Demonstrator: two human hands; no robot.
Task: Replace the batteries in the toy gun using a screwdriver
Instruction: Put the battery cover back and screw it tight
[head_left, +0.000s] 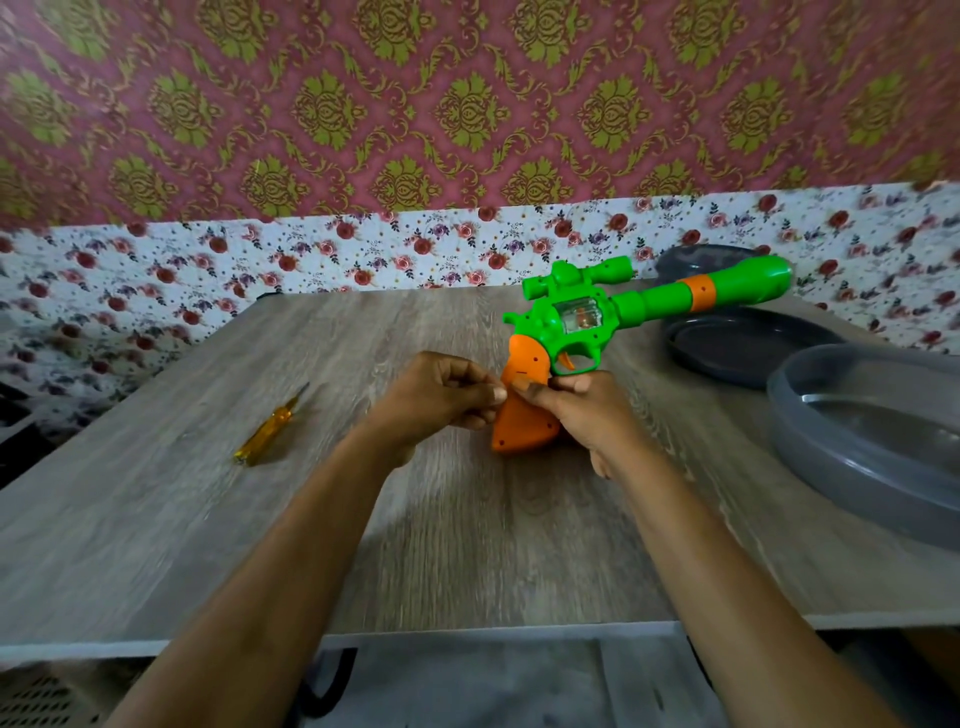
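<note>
Head view: your right hand (587, 415) grips the toy gun (613, 322) by its orange grip at frame centre, barrel running up-right. Your left hand (441, 395) pinches at that grip; the screwdriver (270, 426) lies left, nearer it.

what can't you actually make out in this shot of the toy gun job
- Head view: whatever the left hand pinches against the green and orange plastic toy gun is hidden by its fingertips.
- Head view: whether the battery cover on the orange grip is off; the right hand covers it.
- Head view: the yellow-handled screwdriver tip type is too small and blurred.
- Head view: the grey plastic tub is cut off by the right edge.
</note>
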